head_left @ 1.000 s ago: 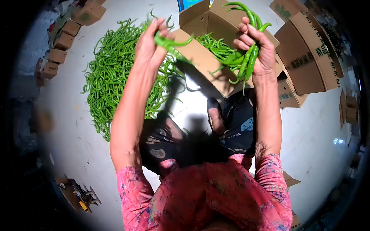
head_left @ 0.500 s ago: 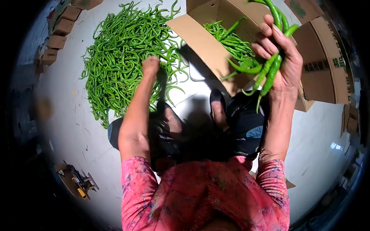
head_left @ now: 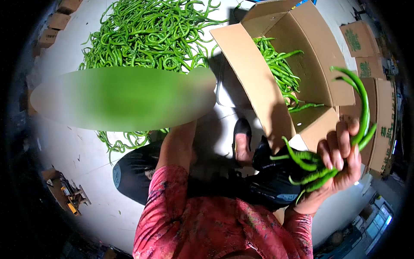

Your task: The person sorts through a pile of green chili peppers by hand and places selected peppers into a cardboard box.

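Observation:
My right hand point(head_left: 340, 155) is closed around several long green chili peppers point(head_left: 364, 103), their tips sticking out on both sides of the fingers. It is held up at the right, in front of the cardboard box's near corner. My left forearm point(head_left: 179, 144) reaches forward to the right edge of a big pile of green chili peppers point(head_left: 146, 36) on the floor. A blurred patch covers most of my left hand point(head_left: 200, 82), so its fingers and anything in them are hidden. More peppers point(head_left: 276, 64) lie inside the open cardboard box point(head_left: 241, 56).
Printed cardboard boxes point(head_left: 384, 125) stand along the right side, and smaller boxes point(head_left: 58, 20) line the far left. A box with tools point(head_left: 67, 192) sits on the pale floor at lower left. My knees and one shoe point(head_left: 242, 127) are below the pile and box.
The view has shifted, with the box now farther right. My right hand has moved down and right, still holding the peppers. My left hand has gone from mid-pile to the pile's right edge.

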A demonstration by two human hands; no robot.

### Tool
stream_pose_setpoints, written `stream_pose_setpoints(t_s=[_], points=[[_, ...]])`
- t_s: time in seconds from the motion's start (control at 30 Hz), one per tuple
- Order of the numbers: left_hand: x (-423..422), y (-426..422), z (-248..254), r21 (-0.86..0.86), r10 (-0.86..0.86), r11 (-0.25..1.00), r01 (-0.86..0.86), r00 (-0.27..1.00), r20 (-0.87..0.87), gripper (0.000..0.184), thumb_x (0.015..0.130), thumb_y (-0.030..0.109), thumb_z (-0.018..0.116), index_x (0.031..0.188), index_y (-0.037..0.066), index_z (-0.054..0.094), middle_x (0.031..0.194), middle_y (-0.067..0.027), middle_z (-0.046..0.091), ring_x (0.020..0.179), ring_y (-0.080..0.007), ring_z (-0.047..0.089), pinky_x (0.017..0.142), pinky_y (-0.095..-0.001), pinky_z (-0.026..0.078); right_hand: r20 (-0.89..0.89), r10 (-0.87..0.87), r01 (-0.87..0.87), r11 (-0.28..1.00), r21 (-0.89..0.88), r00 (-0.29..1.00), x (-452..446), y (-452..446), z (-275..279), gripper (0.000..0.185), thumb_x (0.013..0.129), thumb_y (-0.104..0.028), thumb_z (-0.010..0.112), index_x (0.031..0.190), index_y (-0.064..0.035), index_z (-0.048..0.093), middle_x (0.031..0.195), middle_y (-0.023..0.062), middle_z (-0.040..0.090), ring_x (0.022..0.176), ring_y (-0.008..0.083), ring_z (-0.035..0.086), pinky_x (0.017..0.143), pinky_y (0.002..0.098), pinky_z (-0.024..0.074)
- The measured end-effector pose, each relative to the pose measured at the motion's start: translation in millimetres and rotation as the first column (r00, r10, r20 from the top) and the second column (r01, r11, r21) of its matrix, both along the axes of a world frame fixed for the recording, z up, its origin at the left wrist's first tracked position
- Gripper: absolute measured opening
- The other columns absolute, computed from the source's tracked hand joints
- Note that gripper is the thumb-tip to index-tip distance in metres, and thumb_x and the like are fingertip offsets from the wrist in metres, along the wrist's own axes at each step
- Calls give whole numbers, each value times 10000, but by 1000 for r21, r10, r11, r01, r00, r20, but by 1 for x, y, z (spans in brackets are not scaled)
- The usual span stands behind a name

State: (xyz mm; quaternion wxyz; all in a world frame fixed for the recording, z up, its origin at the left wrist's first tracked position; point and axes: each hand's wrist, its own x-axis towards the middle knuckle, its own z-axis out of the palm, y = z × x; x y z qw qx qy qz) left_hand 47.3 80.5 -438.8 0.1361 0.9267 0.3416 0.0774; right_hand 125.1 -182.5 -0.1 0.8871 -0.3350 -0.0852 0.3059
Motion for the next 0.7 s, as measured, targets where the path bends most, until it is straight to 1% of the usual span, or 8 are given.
stream_pose_setpoints(t_s=[0.13, 0.23, 0.33, 0.4, 0.47, 0.57, 0.63, 0.7], points=[[-1, 3, -18, 151, -117, 984, 92, 978, 171, 181, 784, 196, 632, 840, 52, 537, 737, -166, 617, 693, -359, 639, 585, -483, 518, -23, 21, -22, 999, -30, 1000, 0, 4, -3, 323, 857, -44, 600, 1103, -4, 394, 750, 58, 455, 506, 71, 424, 459, 208, 400], [9, 8, -15, 78, -81, 995, 70, 986, 146, 59, 785, 80, 525, 832, 45, 534, 709, -184, 610, 701, -374, 636, 599, -494, 509, -3, -9, 9, 998, -63, 1000, 1, 3, -6, 312, 861, -48, 612, 1076, -22, 387, 741, 56, 476, 451, 56, 418, 430, 203, 399], [11, 15, -18, 163, -128, 982, 95, 969, 210, 70, 810, 109, 516, 843, 55, 548, 687, -152, 594, 665, -364, 617, 584, -476, 498, 22, 7, -5, 997, -83, 1000, 3, -2, -8, 301, 874, -57, 610, 1064, -35, 378, 708, 37, 482, 377, 43, 408, 408, 191, 397], [17, 21, -19, 243, -146, 968, 70, 939, 312, 87, 832, 133, 511, 858, 64, 558, 677, -114, 582, 625, -342, 598, 550, -443, 489, 27, 54, -53, 997, -53, 998, 3, -3, -8, 283, 884, -33, 587, 1068, -29, 372, 740, 41, 478, 432, 53, 428, 427, 198, 402], [26, 35, 11, 402, -343, 894, 201, 883, 321, 162, 694, 82, 571, 846, 25, 569, 825, -171, 542, 741, -320, 558, 666, -430, 467, 33, 122, -122, 992, -17, 992, 5, -1, -8, 259, 899, -10, 556, 1071, -24, 363, 765, 44, 469, 487, 63, 450, 453, 201, 410], [37, 45, 109, 387, -460, 865, 320, 814, 355, 175, 652, 82, 569, 813, 23, 531, 766, -150, 498, 694, -299, 519, 627, -423, 441, 14, 148, -147, 986, -73, 989, 6, -2, -7, 280, 891, -48, 596, 1061, -39, 373, 734, 48, 486, 446, 65, 434, 426, 204, 398], [59, 62, -19, 697, -496, 700, 158, 810, 314, 169, 624, 95, 576, 762, 35, 498, 725, -129, 452, 658, -273, 479, 581, -405, 412, 4, 97, -95, 979, -178, 995, 5, -7, -5, 326, 869, -111, 668, 1053, -61, 403, 672, 52, 515, 360, 72, 399, 373, 211, 372], [68, 64, -46, 770, -440, 637, 36, 838, 324, 123, 642, 79, 573, 735, 45, 500, 717, -125, 452, 645, -271, 479, 559, -407, 406, 6, 96, -93, 975, -201, 995, 5, -6, -4, 332, 866, -121, 676, 1046, -63, 404, 677, 53, 518, 356, 79, 389, 373, 215, 367]])
